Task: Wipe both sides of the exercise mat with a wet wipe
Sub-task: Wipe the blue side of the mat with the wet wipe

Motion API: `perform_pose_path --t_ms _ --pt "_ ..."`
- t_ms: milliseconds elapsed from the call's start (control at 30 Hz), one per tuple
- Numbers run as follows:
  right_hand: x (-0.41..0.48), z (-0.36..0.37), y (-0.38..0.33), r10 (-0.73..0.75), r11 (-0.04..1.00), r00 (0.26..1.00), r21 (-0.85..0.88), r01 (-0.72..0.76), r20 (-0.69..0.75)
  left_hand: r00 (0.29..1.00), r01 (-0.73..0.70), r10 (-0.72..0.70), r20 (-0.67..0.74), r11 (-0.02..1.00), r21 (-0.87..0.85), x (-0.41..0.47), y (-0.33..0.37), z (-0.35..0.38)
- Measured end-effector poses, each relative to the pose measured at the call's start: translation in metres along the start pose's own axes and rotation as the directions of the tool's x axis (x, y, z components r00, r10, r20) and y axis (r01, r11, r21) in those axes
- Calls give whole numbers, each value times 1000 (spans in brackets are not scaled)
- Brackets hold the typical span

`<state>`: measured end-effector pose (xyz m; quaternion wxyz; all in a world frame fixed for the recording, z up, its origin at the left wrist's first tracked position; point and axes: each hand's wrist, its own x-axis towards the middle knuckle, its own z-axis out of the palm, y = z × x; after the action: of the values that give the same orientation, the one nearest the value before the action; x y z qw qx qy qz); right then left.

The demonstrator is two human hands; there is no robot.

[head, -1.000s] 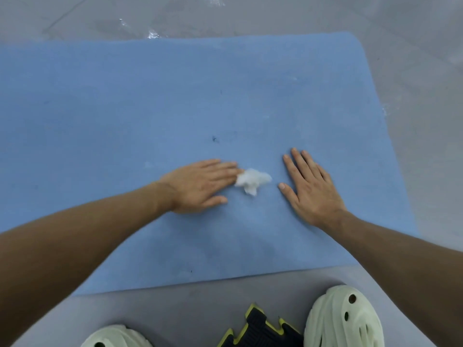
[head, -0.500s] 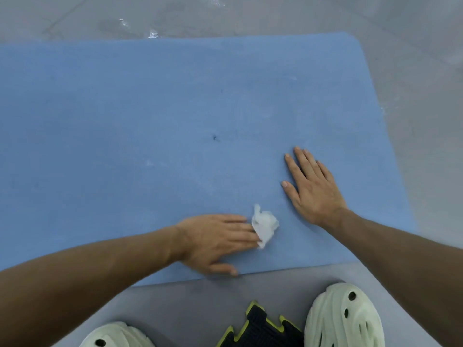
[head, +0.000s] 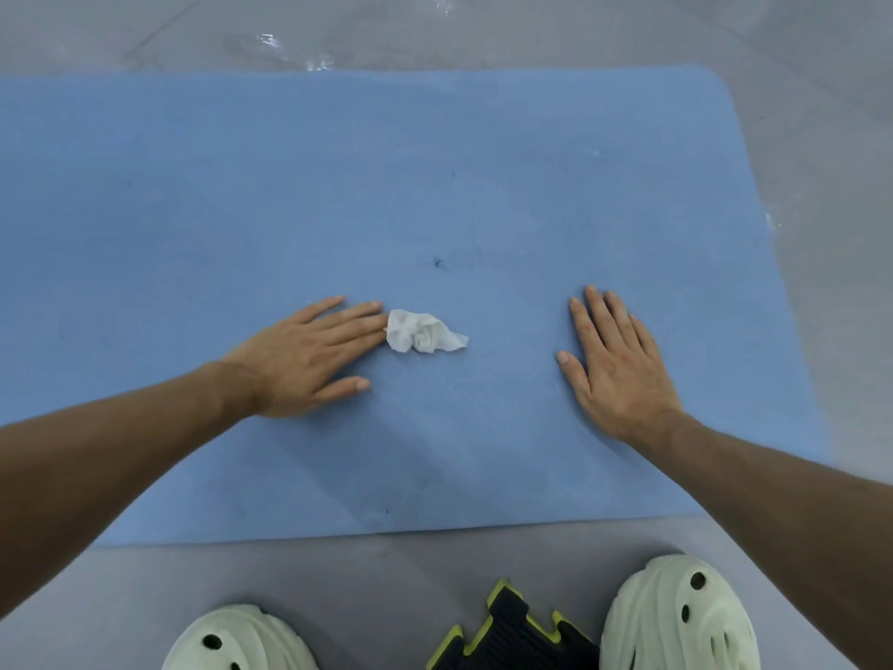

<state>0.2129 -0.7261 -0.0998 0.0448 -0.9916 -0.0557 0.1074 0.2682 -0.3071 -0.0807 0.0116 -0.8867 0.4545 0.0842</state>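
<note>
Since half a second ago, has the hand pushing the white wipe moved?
Yes. The left hand and wet wipe have slid away from the exercise mat's near edge, up toward the dark speck, and further from the resting right hand.

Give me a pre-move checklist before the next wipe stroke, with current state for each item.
1. Left hand on wet wipe: hand held flat, touching the wipe's edge. Ok.
2. Wipe spread out for coverage: it is crumpled into a wad. Not ok.
3. Right hand bracing the mat: flat on the mat, to the right of the wipe and apart from it. Ok.
4. Mat lying flat: no folds or curled edges in view. Ok.
5. Dark speck: shows on the mat just beyond the wipe. Not ok.
6. Underside of the mat wiped: hidden. Cannot tell.
</note>
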Motion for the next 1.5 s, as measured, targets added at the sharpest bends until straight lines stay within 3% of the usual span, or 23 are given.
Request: perform_pose_path --t_ms 100,200,333,467,633,733,800,867,1000,1167,1267,1367,1433,1500 --pt "0 2 -3 9 1000 1000 3 -9 -14 976 -218 218 0 974 -56 3 25 -4" --pt "0 3 -3 12 1000 1000 6 -12 -19 887 -448 460 32 878 -170 5 80 0" --pt "0 3 -4 20 1000 1000 6 -20 -18 838 -533 545 -2 819 -211 -5 120 9" --pt "0 5 -4 25 1000 1000 8 -25 -16 890 -452 455 -24 875 -173 -10 86 11" --pt "0 7 -4 27 1000 999 6 -27 -20 991 -130 129 -23 990 -57 -8 10 -1" --pt "0 7 -4 31 1000 999 5 -31 -16 989 147 -148 -14 989 -34 -3 -16 -10" --pt "0 7 -4 32 999 999 4 -32 -21 976 220 -219 18 972 -84 3 -18 -11" --pt "0 7 -4 30 1000 999 4 -30 -24 991 134 -134 11 984 -113 14 -4 -8" --pt "0 7 -4 30 999 999 14 -30 -22 985 -173 165 -53 959 -226 41 60 -3" --pt "1 6 -5 35 999 999 14 -34 -17 864 -460 501 48 824 -331 67 149 2" --pt "1 6 -4 36 999 999 26 -35 -20 861 -478 508 28 827 -297 69 154 11" --pt "1 7 -5 35 999 999 24 -34 -30 902 -422 433 -2 879 -224 71 116 11" --pt "1 8 -4 32 999 999 27 -32 -21 943 -331 331 -22 930 -160 76 84 7" --pt "1 8 -5 36 999 999 27 -36 -24 989 -138 133 -57 987 -84 83 56 2"
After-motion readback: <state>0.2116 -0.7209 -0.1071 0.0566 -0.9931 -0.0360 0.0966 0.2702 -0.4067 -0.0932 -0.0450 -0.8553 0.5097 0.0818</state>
